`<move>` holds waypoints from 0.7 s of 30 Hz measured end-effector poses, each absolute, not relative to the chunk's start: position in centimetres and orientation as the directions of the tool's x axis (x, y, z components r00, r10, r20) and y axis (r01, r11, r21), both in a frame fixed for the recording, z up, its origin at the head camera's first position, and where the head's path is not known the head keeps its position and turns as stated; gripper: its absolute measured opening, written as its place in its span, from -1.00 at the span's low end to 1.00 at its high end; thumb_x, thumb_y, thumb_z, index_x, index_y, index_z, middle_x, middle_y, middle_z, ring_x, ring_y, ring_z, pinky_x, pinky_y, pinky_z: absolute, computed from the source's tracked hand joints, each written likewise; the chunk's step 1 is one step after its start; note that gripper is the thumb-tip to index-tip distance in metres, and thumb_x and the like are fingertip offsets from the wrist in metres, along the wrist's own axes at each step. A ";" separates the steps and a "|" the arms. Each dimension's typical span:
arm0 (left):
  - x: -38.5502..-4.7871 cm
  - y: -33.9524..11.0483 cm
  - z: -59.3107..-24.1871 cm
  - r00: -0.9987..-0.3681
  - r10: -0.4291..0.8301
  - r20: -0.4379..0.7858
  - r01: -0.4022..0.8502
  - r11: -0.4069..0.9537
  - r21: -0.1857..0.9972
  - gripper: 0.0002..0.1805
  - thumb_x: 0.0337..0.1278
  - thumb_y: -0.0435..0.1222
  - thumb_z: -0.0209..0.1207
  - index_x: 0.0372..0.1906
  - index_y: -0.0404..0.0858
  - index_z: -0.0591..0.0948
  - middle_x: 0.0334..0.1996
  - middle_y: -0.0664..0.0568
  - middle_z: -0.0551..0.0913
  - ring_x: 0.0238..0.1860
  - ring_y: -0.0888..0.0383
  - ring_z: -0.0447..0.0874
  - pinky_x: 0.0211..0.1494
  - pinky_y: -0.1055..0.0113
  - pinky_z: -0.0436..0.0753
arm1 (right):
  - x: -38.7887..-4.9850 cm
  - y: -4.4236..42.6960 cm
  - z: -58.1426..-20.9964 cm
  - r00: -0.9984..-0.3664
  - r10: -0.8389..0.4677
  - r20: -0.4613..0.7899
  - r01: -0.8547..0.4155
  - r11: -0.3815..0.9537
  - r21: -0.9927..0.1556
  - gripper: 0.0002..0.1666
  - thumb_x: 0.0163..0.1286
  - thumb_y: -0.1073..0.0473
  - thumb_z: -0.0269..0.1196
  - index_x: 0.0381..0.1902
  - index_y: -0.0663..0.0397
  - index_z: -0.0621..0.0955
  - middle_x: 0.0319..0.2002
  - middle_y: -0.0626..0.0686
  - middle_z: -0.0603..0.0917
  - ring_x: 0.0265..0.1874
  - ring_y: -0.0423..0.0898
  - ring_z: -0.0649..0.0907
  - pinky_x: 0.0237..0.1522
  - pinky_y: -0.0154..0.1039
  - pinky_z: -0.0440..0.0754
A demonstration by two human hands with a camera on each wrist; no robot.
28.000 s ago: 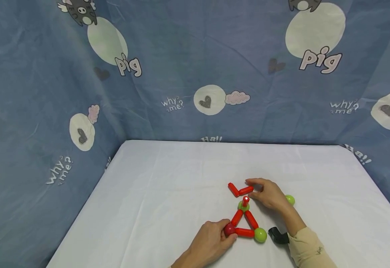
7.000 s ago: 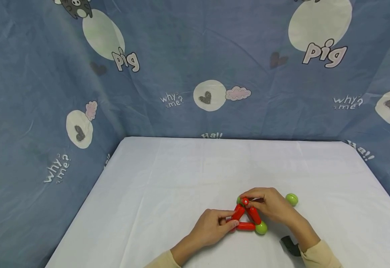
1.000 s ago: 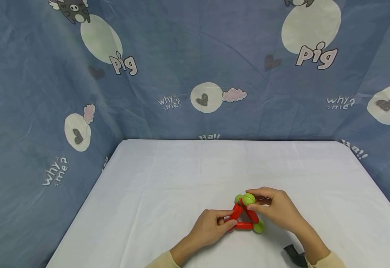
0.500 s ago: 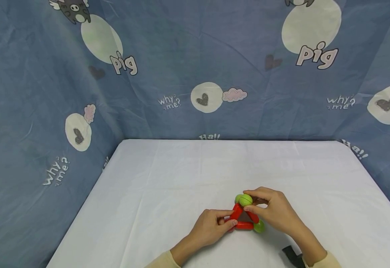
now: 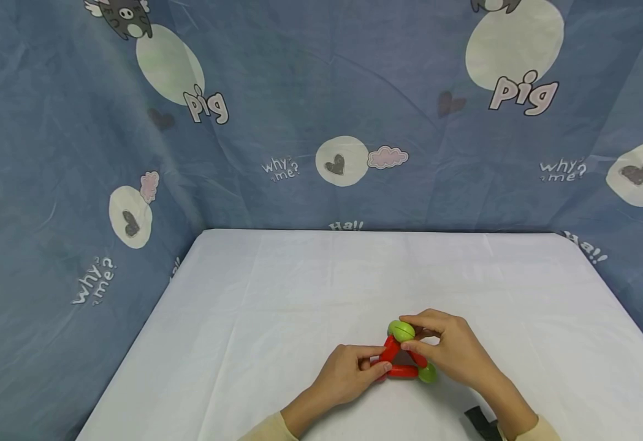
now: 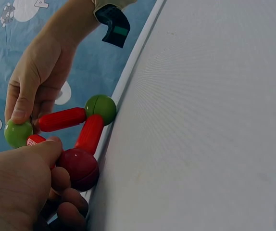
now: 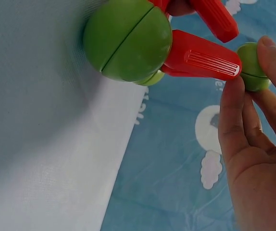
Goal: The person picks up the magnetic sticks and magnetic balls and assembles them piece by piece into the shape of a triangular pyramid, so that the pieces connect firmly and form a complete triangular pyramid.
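A small frame of red magnetic rods and balls sits on the white table. My left hand [image 5: 349, 373] pinches a red rod [image 6: 35, 140] beside the dark red ball [image 6: 79, 169], which its fingers mostly hide in the head view. My right hand [image 5: 453, 346] pinches a green ball [image 5: 401, 331] at the top of the frame. In the right wrist view, that ball is right by a raised rod's [image 7: 203, 55] tip; whether they touch I cannot tell. Another green ball [image 5: 427, 372] forms the near right corner. A third green ball peeks out behind the held one.
A black strap-like piece [image 5: 481, 422] is at the right wrist, near the sleeve. The white tabletop [image 5: 277, 294] spreads around the frame, with a patterned blue curtain [image 5: 277, 110] behind and at the left.
Two loose red rods and a loose green ball have left the tabletop since the oldest frame. During the last second my right hand shifted the pinched ball slightly left and down; my left hand stayed put.
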State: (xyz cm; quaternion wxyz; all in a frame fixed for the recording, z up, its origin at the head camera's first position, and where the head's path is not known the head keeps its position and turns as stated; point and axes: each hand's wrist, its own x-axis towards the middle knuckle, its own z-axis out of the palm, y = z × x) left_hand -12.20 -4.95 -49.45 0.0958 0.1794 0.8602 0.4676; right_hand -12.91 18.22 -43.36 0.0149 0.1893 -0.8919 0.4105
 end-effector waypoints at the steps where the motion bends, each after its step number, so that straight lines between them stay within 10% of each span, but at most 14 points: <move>1: -12.2 -4.9 -49.5 -0.917 0.400 0.004 0.221 0.498 0.839 -0.65 0.25 -0.01 0.35 0.07 -0.02 0.78 -0.76 0.33 0.43 -0.72 0.47 0.24 -0.63 0.54 0.16 | -12.9 18.2 -43.3 -0.927 -0.327 0.183 -0.352 0.595 -0.723 -0.49 0.15 0.15 0.54 0.11 -0.03 0.74 -0.14 -0.25 0.74 -0.25 -0.39 0.72 -0.03 -0.25 0.72; 21: -12.3 -5.1 -49.6 -0.907 0.420 0.003 0.226 0.483 0.846 -0.65 0.24 -0.03 0.36 0.05 -0.06 0.79 -0.75 0.34 0.40 -0.70 0.48 0.24 -0.59 0.56 0.19 | -12.6 18.0 -43.1 -0.908 -0.360 0.215 -0.402 0.603 -0.689 -0.48 0.14 0.15 0.55 0.11 -0.07 0.74 -0.14 -0.29 0.73 -0.26 -0.42 0.69 -0.07 -0.23 0.74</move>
